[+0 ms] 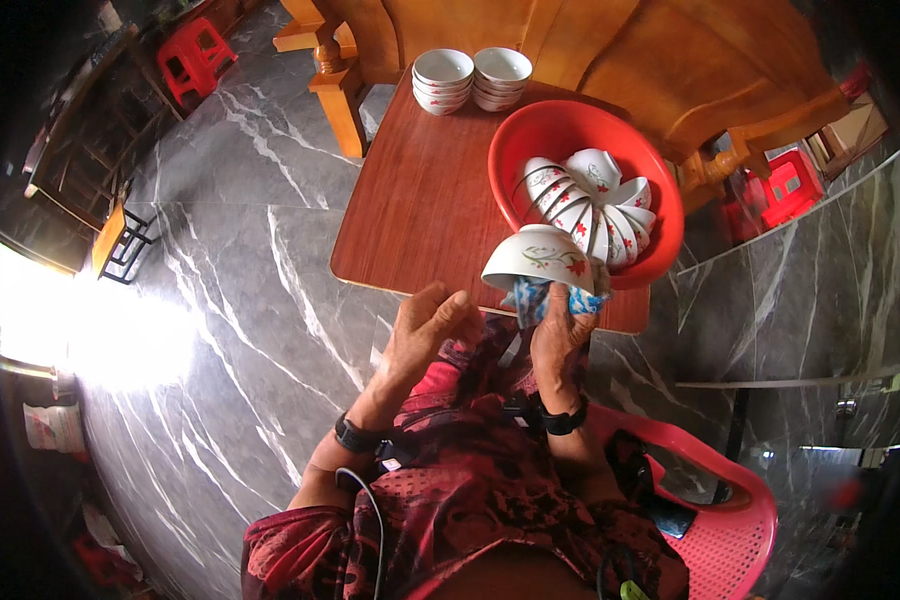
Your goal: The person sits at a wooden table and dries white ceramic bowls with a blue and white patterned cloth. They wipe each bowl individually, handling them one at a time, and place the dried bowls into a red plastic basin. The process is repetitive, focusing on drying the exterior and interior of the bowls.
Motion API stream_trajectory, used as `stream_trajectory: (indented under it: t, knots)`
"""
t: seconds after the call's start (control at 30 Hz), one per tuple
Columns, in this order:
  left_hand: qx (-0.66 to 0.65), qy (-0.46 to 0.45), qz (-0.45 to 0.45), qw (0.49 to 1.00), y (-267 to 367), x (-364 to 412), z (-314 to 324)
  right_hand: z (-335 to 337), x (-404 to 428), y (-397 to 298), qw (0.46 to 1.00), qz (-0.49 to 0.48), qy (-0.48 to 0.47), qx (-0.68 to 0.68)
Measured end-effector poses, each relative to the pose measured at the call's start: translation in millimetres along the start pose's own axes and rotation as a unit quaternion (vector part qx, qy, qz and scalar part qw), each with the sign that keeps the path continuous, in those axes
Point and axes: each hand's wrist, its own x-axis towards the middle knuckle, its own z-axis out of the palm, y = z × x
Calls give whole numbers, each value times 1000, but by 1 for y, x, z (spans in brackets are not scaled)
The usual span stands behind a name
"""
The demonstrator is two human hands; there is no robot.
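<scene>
My right hand grips a white bowl with a floral pattern, through a blue and white cloth at its rim. The bowl is tilted with its base up, over the near edge of the wooden table. To its left my left hand is raised near the table edge with bent fingers, apart from the bowl; whether it holds anything is hidden. A red plastic basin at the table's right holds several matching bowls on their sides. Two stacks of bowls stand upright at the far edge.
A carved wooden bench stands behind the table. Red plastic stools are at the far left and right. A pink plastic chair is beneath me, with a dark flat object on it.
</scene>
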Motion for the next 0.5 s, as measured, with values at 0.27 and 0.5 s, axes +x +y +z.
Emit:
stream_trajectory:
  t: [0.27,0.5]
  knots:
    - [-325,-8,-5,946,22,7,39,3,4,-16,884,-379,-38,-272]
    - [-256,-5,87,963,18,10,15,-17,-16,21,905,-310,-198,-214]
